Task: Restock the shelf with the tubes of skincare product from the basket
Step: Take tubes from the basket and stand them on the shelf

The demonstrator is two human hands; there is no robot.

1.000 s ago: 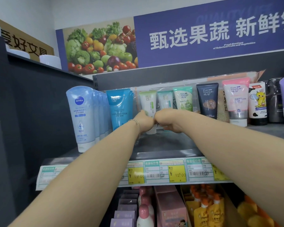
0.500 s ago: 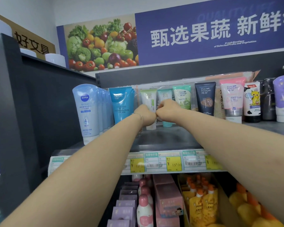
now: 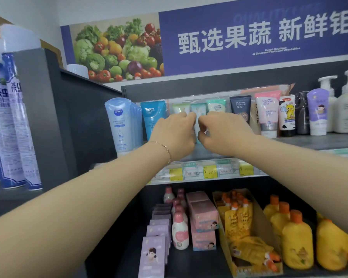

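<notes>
My left hand (image 3: 175,135) and right hand (image 3: 223,133) at the skincare shelf (image 3: 319,141)
Fingers curled on both, flanking a pale teal tube (image 3: 199,115) upright at 12 o'clock; whether either grips it, I cannot tell.

On the shelf (image 3: 309,141) stand tubes (image 3: 240,109), boxes (image 3: 204,214) below.

Glossy plastic tubes (image 3: 240,109) on matt dark shelf (image 3: 317,141)
</notes>
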